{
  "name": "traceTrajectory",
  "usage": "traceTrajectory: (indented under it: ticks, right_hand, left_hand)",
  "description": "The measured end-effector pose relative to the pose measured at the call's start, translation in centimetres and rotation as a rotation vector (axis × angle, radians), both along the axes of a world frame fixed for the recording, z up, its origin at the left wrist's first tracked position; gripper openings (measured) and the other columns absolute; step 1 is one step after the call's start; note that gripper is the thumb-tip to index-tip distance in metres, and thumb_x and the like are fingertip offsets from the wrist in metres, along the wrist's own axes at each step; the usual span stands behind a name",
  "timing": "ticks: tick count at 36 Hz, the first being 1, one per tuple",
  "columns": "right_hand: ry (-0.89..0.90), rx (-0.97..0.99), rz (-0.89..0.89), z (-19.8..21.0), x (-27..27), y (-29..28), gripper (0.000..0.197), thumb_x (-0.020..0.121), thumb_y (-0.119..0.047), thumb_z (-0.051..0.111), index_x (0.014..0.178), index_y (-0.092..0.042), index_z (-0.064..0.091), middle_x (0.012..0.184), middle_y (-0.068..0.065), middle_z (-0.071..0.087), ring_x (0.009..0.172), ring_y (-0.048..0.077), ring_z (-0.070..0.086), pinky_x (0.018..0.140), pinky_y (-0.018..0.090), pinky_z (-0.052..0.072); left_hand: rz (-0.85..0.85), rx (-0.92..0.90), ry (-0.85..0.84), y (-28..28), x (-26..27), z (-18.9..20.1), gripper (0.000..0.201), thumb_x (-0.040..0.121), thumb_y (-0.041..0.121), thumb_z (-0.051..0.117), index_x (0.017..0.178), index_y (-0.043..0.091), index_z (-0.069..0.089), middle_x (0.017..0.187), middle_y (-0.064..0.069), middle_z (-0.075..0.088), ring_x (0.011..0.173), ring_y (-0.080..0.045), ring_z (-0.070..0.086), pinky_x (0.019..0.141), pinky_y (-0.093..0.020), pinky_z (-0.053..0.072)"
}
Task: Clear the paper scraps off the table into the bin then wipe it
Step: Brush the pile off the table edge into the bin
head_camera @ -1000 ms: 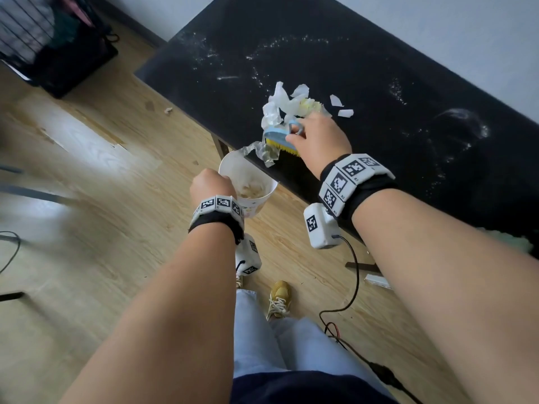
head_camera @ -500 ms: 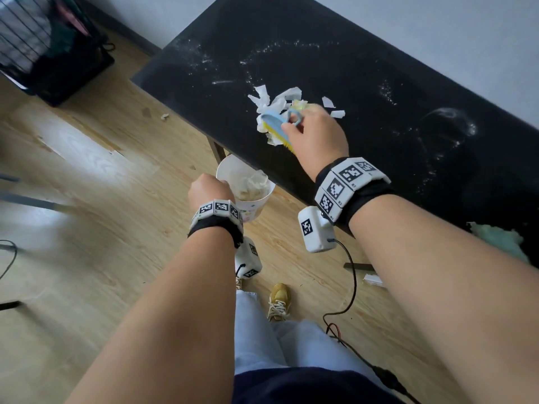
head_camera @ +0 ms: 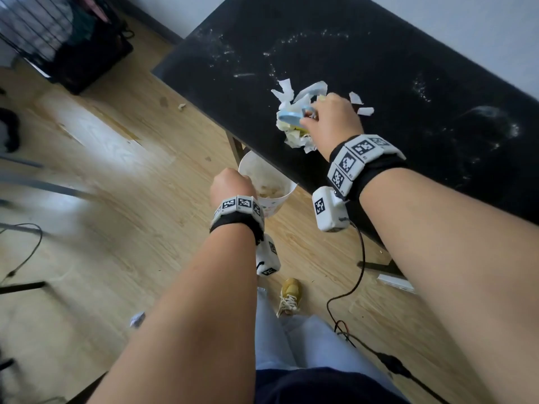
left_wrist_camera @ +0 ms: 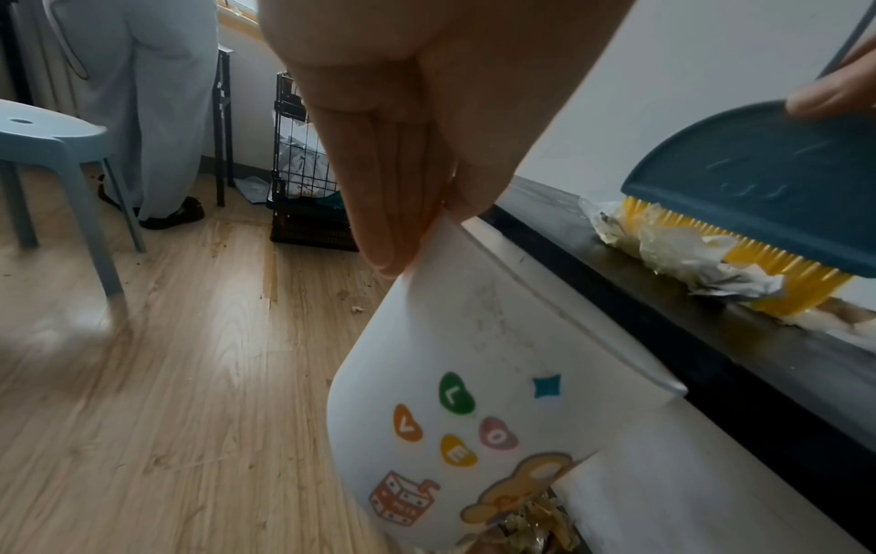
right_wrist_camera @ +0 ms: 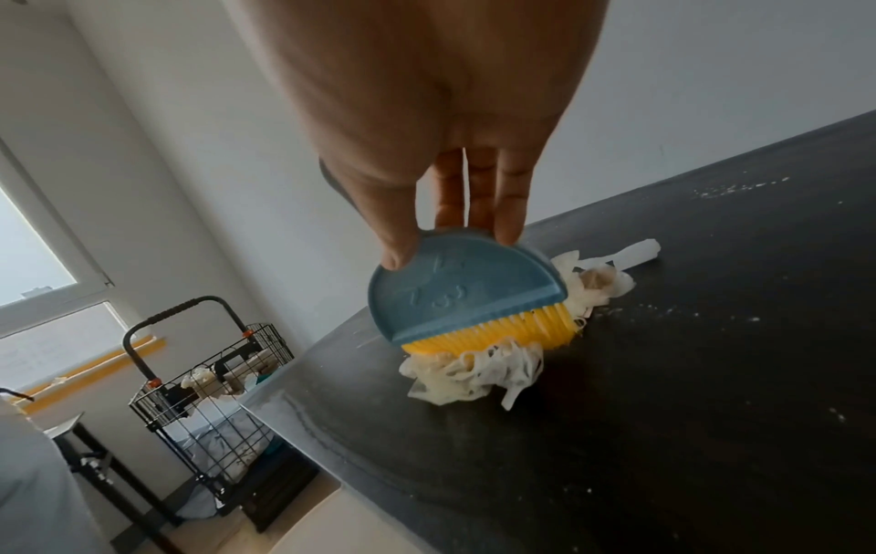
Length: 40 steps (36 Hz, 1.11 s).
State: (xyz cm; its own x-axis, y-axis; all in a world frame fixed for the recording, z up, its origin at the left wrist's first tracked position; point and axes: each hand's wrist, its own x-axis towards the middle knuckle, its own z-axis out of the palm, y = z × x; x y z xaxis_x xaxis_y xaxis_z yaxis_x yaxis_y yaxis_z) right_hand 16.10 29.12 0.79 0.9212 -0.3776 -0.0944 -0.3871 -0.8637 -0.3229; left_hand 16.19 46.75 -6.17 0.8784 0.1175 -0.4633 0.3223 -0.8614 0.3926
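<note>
My right hand [head_camera: 326, 118] [right_wrist_camera: 445, 225] grips a small blue brush [head_camera: 290, 116] [right_wrist_camera: 462, 292] [left_wrist_camera: 758, 180] with yellow bristles, set down on a heap of white paper scraps [head_camera: 297, 135] [right_wrist_camera: 474, 371] near the front edge of the black table [head_camera: 364, 68] [right_wrist_camera: 687, 412]. Two loose scraps [head_camera: 360, 104] lie behind the hand. My left hand [head_camera: 230, 185] [left_wrist_camera: 407, 210] pinches the rim of a white sticker-covered bin [head_camera: 268, 182] [left_wrist_camera: 474, 375] held just under the table edge, below the heap. Scraps lie inside the bin.
White dust streaks [head_camera: 274, 59] mark the tabletop. A black wire basket cart [head_camera: 67, 39] [right_wrist_camera: 208, 378] stands on the wooden floor at far left. A blue stool [left_wrist_camera: 52, 150] and another person's legs [left_wrist_camera: 151, 105] are beyond. A cable [head_camera: 350, 287] trails near my shoe [head_camera: 288, 293].
The right hand lifted the brush back from the table edge and set it down again over the scraps; the scrap hanging over the edge fell into the bin. The left hand held the bin steady.
</note>
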Motion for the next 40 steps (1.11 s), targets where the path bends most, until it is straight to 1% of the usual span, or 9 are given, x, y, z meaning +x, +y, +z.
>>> traceTrajectory:
  ticks: [2, 9, 17, 21, 25, 28, 30, 33, 40]
  right_hand:
    - [0.003, 0.033, 0.005, 0.1, -0.5, 0.1, 0.028, 0.094, -0.033, 0.055, 0.110, -0.015, 0.068, 0.115, 0.010, 0.056, 0.111, 0.027, 0.053, 0.092, 0.044, 0.048]
    - [0.090, 0.129, 0.152, 0.7, -2.3, 0.1, 0.022, 0.092, -0.028, 0.057, 0.106, -0.018, 0.072, 0.105, 0.007, 0.055, 0.098, 0.023, 0.057, 0.079, 0.032, 0.047]
    - [0.122, 0.192, 0.263, 1.4, -4.4, -0.4, 0.018, 0.092, -0.019, 0.061, 0.104, -0.023, 0.074, 0.107, 0.006, 0.053, 0.094, 0.018, 0.054, 0.086, 0.035, 0.050]
    - [0.116, 0.190, 0.286, 1.5, -5.0, -0.7, 0.017, 0.089, -0.019, 0.064, 0.101, -0.024, 0.075, 0.099, -0.001, 0.047, 0.088, 0.012, 0.049, 0.075, 0.026, 0.044]
    - [0.050, 0.145, 0.320, 2.1, -5.3, -1.0, 0.018, 0.092, -0.019, 0.060, 0.102, -0.022, 0.075, 0.106, 0.008, 0.052, 0.092, 0.015, 0.048, 0.082, 0.029, 0.046]
    - [-0.006, 0.099, 0.260, 2.3, -5.3, -1.6, 0.018, 0.094, -0.022, 0.057, 0.102, -0.020, 0.073, 0.107, 0.010, 0.056, 0.096, 0.021, 0.054, 0.084, 0.035, 0.050]
    - [-0.054, 0.072, 0.167, 2.1, -5.5, -2.0, 0.019, 0.093, -0.022, 0.057, 0.105, -0.019, 0.071, 0.109, 0.009, 0.058, 0.099, 0.023, 0.057, 0.078, 0.031, 0.047]
    - [-0.005, 0.021, -0.004, 1.9, -5.9, -2.7, 0.023, 0.094, -0.024, 0.055, 0.107, -0.008, 0.066, 0.110, 0.010, 0.059, 0.098, 0.026, 0.059, 0.073, 0.030, 0.041]
    - [0.098, 0.072, -0.073, 1.0, -6.9, -2.1, 0.023, 0.094, -0.026, 0.051, 0.083, -0.009, 0.059, 0.081, 0.006, 0.056, 0.074, 0.022, 0.054, 0.063, 0.029, 0.039]
  left_hand:
    - [0.004, -0.009, 0.004, -0.1, -0.1, -0.1, 0.026, 0.093, 0.015, 0.048, 0.082, -0.003, 0.063, 0.093, -0.019, 0.068, 0.087, -0.035, 0.066, 0.064, -0.032, 0.045]
    - [0.022, -0.002, -0.041, -0.4, -0.9, -0.4, 0.038, 0.093, 0.013, 0.049, 0.056, 0.007, 0.039, 0.092, -0.020, 0.067, 0.080, -0.033, 0.064, 0.062, -0.032, 0.044]
    - [0.036, -0.023, -0.048, -1.2, -2.2, -0.6, 0.035, 0.093, 0.014, 0.049, 0.060, 0.005, 0.041, 0.093, -0.020, 0.067, 0.088, -0.036, 0.065, 0.067, -0.034, 0.048]
    - [0.049, -0.010, -0.050, -1.5, -2.5, -0.6, 0.039, 0.093, 0.012, 0.048, 0.056, 0.008, 0.036, 0.076, -0.013, 0.054, 0.072, -0.033, 0.056, 0.063, -0.033, 0.042]
    - [0.044, -0.009, -0.054, -1.8, -2.9, -0.5, 0.040, 0.092, 0.011, 0.048, 0.055, 0.008, 0.035, 0.074, -0.015, 0.051, 0.071, -0.031, 0.052, 0.061, -0.031, 0.038]
    - [0.042, -0.017, -0.067, -2.0, -3.1, -0.6, 0.040, 0.092, 0.011, 0.049, 0.054, 0.008, 0.035, 0.084, -0.022, 0.063, 0.082, -0.035, 0.064, 0.064, -0.034, 0.047]
    - [0.039, -0.015, -0.061, -2.3, -3.2, -0.7, 0.041, 0.092, 0.011, 0.049, 0.054, 0.009, 0.035, 0.089, -0.021, 0.066, 0.085, -0.037, 0.066, 0.070, -0.038, 0.053]
    - [0.033, -0.001, -0.050, -2.6, -3.4, -0.7, 0.041, 0.093, 0.010, 0.048, 0.055, 0.008, 0.034, 0.069, -0.012, 0.051, 0.067, -0.029, 0.050, 0.060, -0.031, 0.040]
    - [0.001, 0.015, -0.028, -3.1, -4.2, -1.0, 0.040, 0.093, 0.012, 0.048, 0.056, 0.007, 0.036, 0.062, -0.008, 0.044, 0.067, -0.027, 0.048, 0.059, -0.030, 0.037]
